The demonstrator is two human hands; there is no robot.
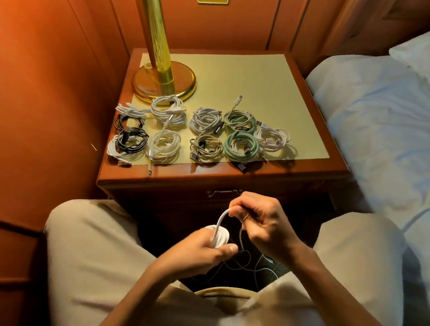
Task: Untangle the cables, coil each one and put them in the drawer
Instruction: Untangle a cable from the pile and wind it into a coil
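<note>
The surface (283, 101) is pale olive-yellow, framed in reddish-brown wood. On it, beside the shiny gold lamp base (163, 84), lie coiled cables: white ones (168, 110), a black one (131, 138), a beige one (206, 148) and two mint-green ones (240, 144). In front of the lamp base, the cable in the hands (219, 235) is white. The trousers (88, 243) are light beige. The walls (50, 77) are orange-brown panelling, and the bed (387, 123) right of the lamp base is pale blue-white.

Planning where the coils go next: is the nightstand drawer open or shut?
Shut. The drawer front sits flush under the nightstand top, its handle untouched, and the coiled cables all lie on top.
</note>
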